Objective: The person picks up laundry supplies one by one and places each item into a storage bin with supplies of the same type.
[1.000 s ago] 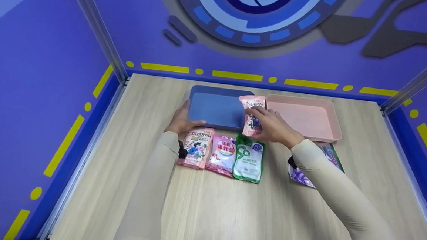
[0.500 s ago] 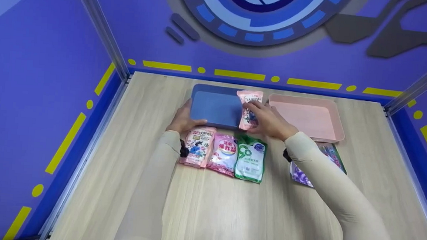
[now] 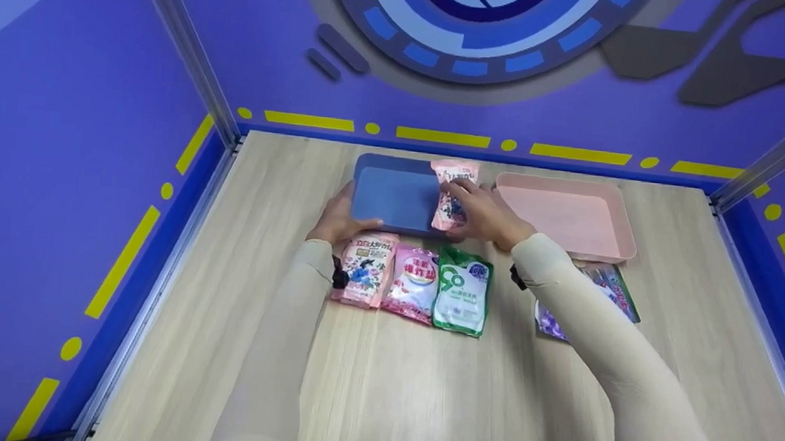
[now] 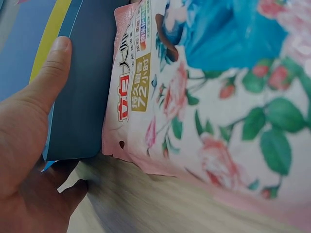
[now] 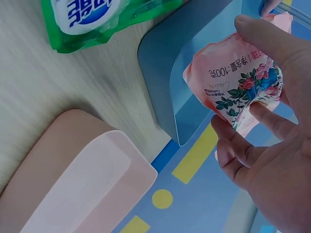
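Observation:
My right hand grips a small pink floral laundry detergent pouch between thumb and fingers. The pouch stands tilted over the right end of a blue tray; the right wrist view shows it crumpled in the grip, above the tray's rim. My left hand holds the tray's front left corner, thumb along the front wall and fingers round the side. Close in front of that wall lies another pink floral pouch, which fills much of the left wrist view.
A pink tray stands right of the blue one. Beside the front floral pouch lie a pink-and-white packet and a green-and-white packet. A purple packet is partly hidden under the right forearm. Blue panels border the table.
My right hand has carried the pouch leftward and back, from the blue tray's right edge to over its right end. The left hand keeps its hold on the tray.

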The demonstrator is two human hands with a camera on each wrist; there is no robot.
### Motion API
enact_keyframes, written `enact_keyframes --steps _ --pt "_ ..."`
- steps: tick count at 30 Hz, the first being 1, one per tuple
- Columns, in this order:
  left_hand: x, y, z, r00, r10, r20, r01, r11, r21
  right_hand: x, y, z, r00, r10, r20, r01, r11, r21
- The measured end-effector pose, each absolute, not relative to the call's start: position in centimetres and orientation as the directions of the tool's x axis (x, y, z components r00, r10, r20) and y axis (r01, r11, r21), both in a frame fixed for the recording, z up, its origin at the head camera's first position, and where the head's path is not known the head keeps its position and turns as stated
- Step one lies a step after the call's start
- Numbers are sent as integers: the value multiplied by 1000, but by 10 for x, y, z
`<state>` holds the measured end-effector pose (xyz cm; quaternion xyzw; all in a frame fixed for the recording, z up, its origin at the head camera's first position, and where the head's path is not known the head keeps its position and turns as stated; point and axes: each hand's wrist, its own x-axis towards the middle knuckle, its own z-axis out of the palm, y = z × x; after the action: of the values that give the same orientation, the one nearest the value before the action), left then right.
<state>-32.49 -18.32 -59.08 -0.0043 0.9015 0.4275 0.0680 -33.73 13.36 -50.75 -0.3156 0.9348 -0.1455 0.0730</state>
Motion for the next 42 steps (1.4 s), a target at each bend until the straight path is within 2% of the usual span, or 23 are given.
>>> enact_keyframes --steps 4,27,34,42 --pt "-326 -184 -589 -992 48 -118 -59 646 761 -342 129 -509 -791 -611 -28 -579 762 -291" --pt "-323 -183 -593 -988 17 -154 -113 605 788 -356 118 -523 -825 -556 -105 -508 810 -294" --pt "-326 -186 -593 -991 46 -123 -67 629 774 -364 113 -526 -820 -564 -92 -526 808 -265" --pt "-323 -184 -591 -985 19 -174 -129 597 792 -369 107 -531 -824 -554 -117 -517 821 -242"
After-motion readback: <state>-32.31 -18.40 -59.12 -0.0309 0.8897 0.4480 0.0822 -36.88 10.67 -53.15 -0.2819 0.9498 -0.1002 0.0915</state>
